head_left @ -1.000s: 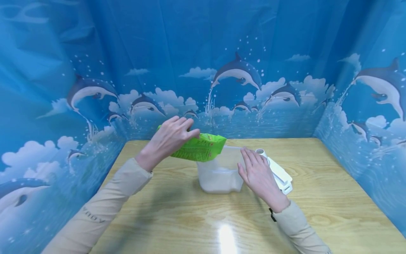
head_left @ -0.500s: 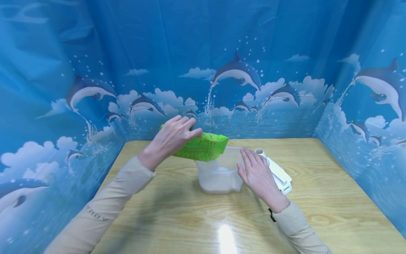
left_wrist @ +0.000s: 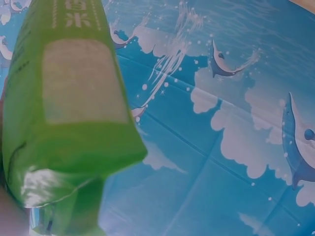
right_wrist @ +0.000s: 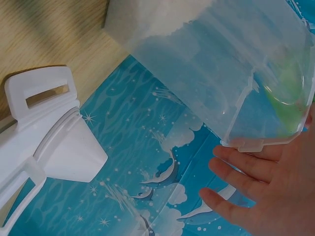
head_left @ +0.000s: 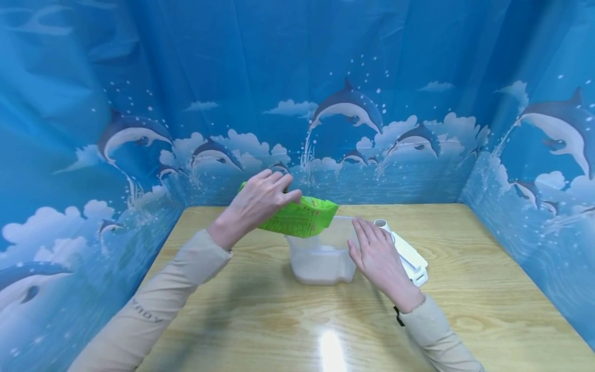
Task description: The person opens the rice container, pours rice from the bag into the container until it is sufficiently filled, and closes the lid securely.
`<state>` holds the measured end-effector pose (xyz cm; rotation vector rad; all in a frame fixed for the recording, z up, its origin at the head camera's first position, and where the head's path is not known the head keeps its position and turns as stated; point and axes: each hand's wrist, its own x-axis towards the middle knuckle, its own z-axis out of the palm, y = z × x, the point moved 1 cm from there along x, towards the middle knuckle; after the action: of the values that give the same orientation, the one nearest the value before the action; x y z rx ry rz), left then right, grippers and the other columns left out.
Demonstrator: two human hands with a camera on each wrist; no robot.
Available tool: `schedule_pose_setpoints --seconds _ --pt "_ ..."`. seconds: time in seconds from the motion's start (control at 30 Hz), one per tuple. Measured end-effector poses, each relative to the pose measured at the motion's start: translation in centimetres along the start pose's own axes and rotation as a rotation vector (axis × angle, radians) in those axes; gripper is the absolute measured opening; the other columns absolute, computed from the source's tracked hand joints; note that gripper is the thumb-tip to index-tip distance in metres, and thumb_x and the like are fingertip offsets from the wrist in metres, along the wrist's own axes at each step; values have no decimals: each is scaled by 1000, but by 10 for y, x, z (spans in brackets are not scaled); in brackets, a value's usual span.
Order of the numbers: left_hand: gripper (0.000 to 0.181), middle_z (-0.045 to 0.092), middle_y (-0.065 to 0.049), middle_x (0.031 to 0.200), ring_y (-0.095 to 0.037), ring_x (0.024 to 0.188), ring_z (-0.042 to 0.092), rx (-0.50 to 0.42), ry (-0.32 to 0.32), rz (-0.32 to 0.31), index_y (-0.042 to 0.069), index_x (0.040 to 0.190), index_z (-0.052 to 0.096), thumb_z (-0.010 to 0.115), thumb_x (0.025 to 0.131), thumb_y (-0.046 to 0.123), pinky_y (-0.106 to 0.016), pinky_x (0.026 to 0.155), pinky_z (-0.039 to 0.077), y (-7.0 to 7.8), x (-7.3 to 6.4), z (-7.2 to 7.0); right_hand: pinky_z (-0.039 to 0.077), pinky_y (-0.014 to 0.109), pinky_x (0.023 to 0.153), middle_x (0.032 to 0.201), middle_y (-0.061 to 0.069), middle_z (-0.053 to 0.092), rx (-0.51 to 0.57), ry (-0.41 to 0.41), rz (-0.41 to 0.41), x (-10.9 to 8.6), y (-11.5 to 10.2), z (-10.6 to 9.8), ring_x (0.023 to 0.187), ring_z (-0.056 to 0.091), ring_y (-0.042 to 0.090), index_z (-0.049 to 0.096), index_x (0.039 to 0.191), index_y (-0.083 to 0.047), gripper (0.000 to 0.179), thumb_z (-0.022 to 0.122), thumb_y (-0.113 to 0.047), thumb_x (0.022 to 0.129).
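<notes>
My left hand grips a green rice bag by its upper end, in the head view. The bag lies tilted, its right end over a translucent plastic container. In the left wrist view, the bag has white print and a pale window. Flat against the container's right rim rests my right hand, its fingers straight. Seen from the right wrist, those fingers lie along the rim beside a small tab, and pale rice fills the container's bottom. The bag's mouth is hidden in the head view.
Just right of the container lies a white lid with a round spout and a slotted handle end. Wood-grain table surrounds everything. Blue dolphin-print sheets wall off the back and both sides.
My left hand has shifted slightly to the right with the rice bag, bringing its end a little further over the container. My right hand stays put on the rim.
</notes>
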<state>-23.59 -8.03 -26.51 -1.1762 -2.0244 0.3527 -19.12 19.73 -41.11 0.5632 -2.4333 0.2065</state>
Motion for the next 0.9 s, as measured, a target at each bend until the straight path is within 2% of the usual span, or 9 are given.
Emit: schedule_pose_setpoints --seconds 0.3,0.7,0.9 --pt "16 64 -6 91 -21 77 62 33 -7 19 15 101 68 71 93 1 -28 70 53 2 4 1 45 58 102 144 22 55 -1 -6 6 0 -1 0 128 54 40 51 142 8 59 40 -36 104" --pt "18 66 -6 94 -22 82 64 34 27 40 17 100 70 72 92 0 -31 75 53 5 7 3 46 58 101 143 23 56 -7 5 2 0 -1 0 126 55 41 52 141 8 59 38 -37 105" --pt "18 68 -6 97 -23 88 65 30 56 43 17 99 71 73 91 1 -34 81 54 6 9 3 46 58 101 142 23 56 -6 7 -1 0 -1 0 126 55 41 52 141 8 60 36 -37 105"
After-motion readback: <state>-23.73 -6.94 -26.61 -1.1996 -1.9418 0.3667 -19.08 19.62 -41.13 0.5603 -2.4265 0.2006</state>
